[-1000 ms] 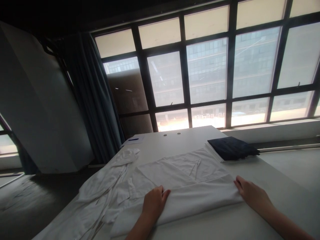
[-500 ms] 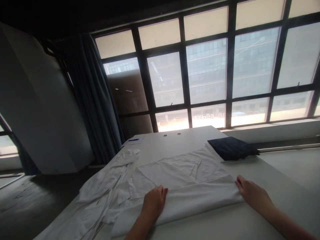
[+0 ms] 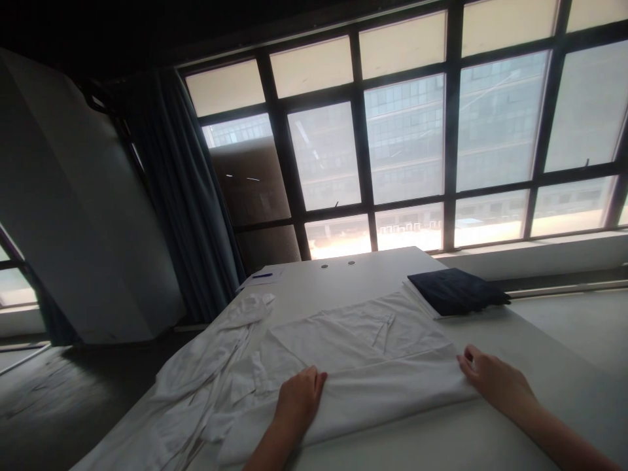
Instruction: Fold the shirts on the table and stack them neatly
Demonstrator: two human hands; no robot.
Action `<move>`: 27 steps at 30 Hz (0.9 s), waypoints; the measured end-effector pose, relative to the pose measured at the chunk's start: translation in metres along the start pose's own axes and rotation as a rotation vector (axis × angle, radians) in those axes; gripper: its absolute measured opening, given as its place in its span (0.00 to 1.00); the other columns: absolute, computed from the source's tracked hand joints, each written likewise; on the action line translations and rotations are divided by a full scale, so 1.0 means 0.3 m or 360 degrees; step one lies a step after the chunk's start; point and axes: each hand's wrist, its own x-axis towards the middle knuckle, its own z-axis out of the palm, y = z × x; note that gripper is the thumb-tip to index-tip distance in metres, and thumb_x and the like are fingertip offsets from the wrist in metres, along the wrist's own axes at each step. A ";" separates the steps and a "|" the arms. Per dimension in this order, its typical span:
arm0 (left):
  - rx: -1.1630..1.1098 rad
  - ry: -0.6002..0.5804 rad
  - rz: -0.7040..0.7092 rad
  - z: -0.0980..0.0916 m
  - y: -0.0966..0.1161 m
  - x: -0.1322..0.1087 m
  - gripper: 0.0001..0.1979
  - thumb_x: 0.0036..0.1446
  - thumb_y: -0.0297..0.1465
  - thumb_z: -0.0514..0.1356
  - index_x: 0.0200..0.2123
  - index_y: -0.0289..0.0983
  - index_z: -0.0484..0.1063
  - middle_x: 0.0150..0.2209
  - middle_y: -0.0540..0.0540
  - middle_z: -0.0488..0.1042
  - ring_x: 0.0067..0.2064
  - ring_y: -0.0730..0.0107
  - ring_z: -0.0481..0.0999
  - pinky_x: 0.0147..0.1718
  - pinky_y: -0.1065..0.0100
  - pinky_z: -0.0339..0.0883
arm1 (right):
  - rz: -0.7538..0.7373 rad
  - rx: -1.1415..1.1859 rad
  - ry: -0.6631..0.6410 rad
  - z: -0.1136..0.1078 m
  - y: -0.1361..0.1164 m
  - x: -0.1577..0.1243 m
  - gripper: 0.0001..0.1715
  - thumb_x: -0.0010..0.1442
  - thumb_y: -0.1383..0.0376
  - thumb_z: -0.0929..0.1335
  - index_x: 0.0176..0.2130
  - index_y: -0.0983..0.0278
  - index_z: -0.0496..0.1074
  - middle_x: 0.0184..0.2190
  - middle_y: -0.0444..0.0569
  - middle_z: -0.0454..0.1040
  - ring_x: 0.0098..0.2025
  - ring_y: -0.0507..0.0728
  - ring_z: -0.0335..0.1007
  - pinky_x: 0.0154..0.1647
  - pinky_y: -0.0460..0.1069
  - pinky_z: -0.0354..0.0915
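A white shirt (image 3: 363, 333) lies spread on the table, its near side folded over into a long flat strip. My left hand (image 3: 300, 396) is closed on the fold at about the middle, fingers curled into the cloth. At the right end of the same fold, my right hand (image 3: 493, 376) pinches the edge between thumb and fingers. Its fingertips are partly hidden. Crumpled white cloth (image 3: 206, 373), with a sleeve-like part, lies along the left side; whether it belongs to the same shirt I cannot tell.
A folded dark navy cloth (image 3: 456, 291) rests on a white one at the table's right. Paper with a blue pen (image 3: 262, 275) lies at the far left corner. The white table (image 3: 324, 281) stands before large windows, with a blue curtain (image 3: 191, 196) to the left.
My right hand has shifted very slightly left along the shirt's edge. My left hand has moved a touch left; the shirt lies almost the same.
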 end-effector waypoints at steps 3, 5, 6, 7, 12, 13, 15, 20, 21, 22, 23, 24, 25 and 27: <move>0.0012 0.0003 0.0002 -0.007 0.001 0.004 0.22 0.73 0.43 0.42 0.39 0.40 0.72 0.40 0.43 0.80 0.42 0.60 0.80 0.36 0.66 0.62 | 0.0035 0.0031 0.0000 -0.002 0.000 0.005 0.22 0.67 0.47 0.57 0.38 0.58 0.69 0.32 0.53 0.80 0.37 0.66 0.79 0.31 0.52 0.58; 0.0015 0.0010 0.0006 -0.012 0.003 0.007 0.22 0.73 0.42 0.43 0.39 0.40 0.72 0.40 0.43 0.80 0.41 0.60 0.80 0.35 0.66 0.62 | 0.0020 0.0057 -0.0016 0.000 0.003 0.008 0.21 0.67 0.49 0.56 0.37 0.58 0.68 0.32 0.53 0.80 0.37 0.66 0.79 0.31 0.53 0.58; 0.0016 0.0014 0.0008 -0.014 0.005 0.008 0.22 0.73 0.42 0.43 0.38 0.40 0.72 0.39 0.43 0.80 0.41 0.60 0.80 0.35 0.66 0.61 | 0.0009 0.0061 -0.0023 0.001 0.004 0.009 0.21 0.68 0.50 0.56 0.37 0.58 0.68 0.32 0.53 0.80 0.37 0.65 0.78 0.31 0.52 0.57; 0.0016 0.0018 0.0010 -0.016 0.007 0.010 0.21 0.73 0.42 0.43 0.38 0.40 0.72 0.39 0.44 0.80 0.41 0.60 0.80 0.35 0.66 0.61 | -0.0004 0.0059 -0.0030 0.002 0.006 0.010 0.20 0.68 0.51 0.56 0.36 0.58 0.68 0.33 0.53 0.80 0.37 0.65 0.79 0.31 0.52 0.57; 0.0016 0.0040 0.0006 -0.014 0.012 0.018 0.21 0.72 0.43 0.44 0.37 0.40 0.72 0.38 0.45 0.80 0.39 0.61 0.80 0.34 0.67 0.60 | -0.0022 0.0020 -0.0035 0.006 0.007 0.018 0.18 0.69 0.55 0.55 0.37 0.59 0.67 0.33 0.53 0.81 0.36 0.66 0.79 0.30 0.52 0.56; 0.0018 0.0045 0.0004 -0.013 0.012 0.020 0.22 0.72 0.43 0.44 0.36 0.40 0.72 0.37 0.45 0.80 0.39 0.61 0.80 0.33 0.67 0.60 | -0.0022 0.0011 -0.0036 0.008 0.007 0.021 0.18 0.69 0.56 0.54 0.37 0.59 0.66 0.32 0.53 0.81 0.36 0.66 0.79 0.30 0.52 0.56; 0.0022 0.0054 0.0001 -0.009 0.011 0.024 0.22 0.72 0.43 0.44 0.36 0.40 0.72 0.37 0.45 0.80 0.38 0.61 0.80 0.33 0.68 0.59 | -0.0032 -0.0002 -0.0035 0.014 0.010 0.026 0.18 0.69 0.56 0.54 0.37 0.58 0.66 0.33 0.53 0.80 0.37 0.66 0.79 0.29 0.52 0.56; 0.0023 0.0085 0.0012 -0.002 0.015 0.030 0.21 0.72 0.43 0.45 0.35 0.41 0.72 0.36 0.46 0.80 0.38 0.62 0.80 0.32 0.68 0.58 | -0.0067 -0.0002 0.0024 0.036 0.029 0.028 0.19 0.70 0.55 0.52 0.36 0.57 0.65 0.32 0.52 0.80 0.36 0.66 0.79 0.29 0.52 0.57; 0.0023 0.0089 0.0016 -0.001 0.016 0.030 0.21 0.72 0.43 0.45 0.35 0.41 0.72 0.36 0.46 0.80 0.37 0.62 0.80 0.32 0.68 0.58 | -0.0083 0.0010 0.0046 0.038 0.033 0.025 0.19 0.70 0.54 0.53 0.36 0.57 0.65 0.31 0.52 0.80 0.36 0.66 0.79 0.29 0.52 0.58; 0.0023 0.0094 0.0021 0.000 0.018 0.031 0.21 0.72 0.42 0.45 0.35 0.41 0.72 0.36 0.46 0.80 0.37 0.62 0.80 0.32 0.68 0.58 | -0.0104 0.0032 0.0077 0.041 0.035 0.021 0.19 0.70 0.54 0.53 0.38 0.57 0.65 0.32 0.52 0.80 0.36 0.66 0.79 0.29 0.52 0.59; 0.0023 0.0100 0.0027 0.001 0.019 0.032 0.21 0.72 0.42 0.45 0.35 0.41 0.72 0.36 0.46 0.80 0.37 0.62 0.80 0.32 0.68 0.58 | -0.0124 0.0068 0.0122 0.042 0.036 0.018 0.18 0.69 0.55 0.54 0.40 0.58 0.66 0.34 0.52 0.80 0.36 0.65 0.79 0.30 0.53 0.60; 0.0024 0.0104 0.0033 0.002 0.020 0.033 0.21 0.72 0.42 0.45 0.35 0.41 0.72 0.36 0.46 0.80 0.37 0.62 0.80 0.32 0.68 0.58 | -0.0143 0.0111 0.0174 0.043 0.037 0.015 0.16 0.69 0.56 0.55 0.43 0.58 0.67 0.37 0.53 0.80 0.37 0.65 0.79 0.30 0.53 0.62; 0.0025 0.0108 0.0039 0.004 0.021 0.034 0.21 0.72 0.42 0.45 0.35 0.41 0.72 0.36 0.46 0.80 0.37 0.62 0.80 0.32 0.68 0.58 | -0.0168 0.0162 0.0227 0.043 0.037 0.013 0.16 0.68 0.58 0.56 0.46 0.58 0.67 0.40 0.54 0.80 0.38 0.64 0.79 0.32 0.53 0.64; 0.0028 0.0113 0.0051 0.006 0.021 0.035 0.21 0.72 0.42 0.45 0.35 0.41 0.72 0.36 0.46 0.80 0.37 0.62 0.80 0.32 0.67 0.58 | -0.0284 0.0275 0.0309 0.044 0.037 0.014 0.18 0.66 0.61 0.57 0.52 0.59 0.67 0.48 0.55 0.78 0.43 0.63 0.79 0.37 0.54 0.68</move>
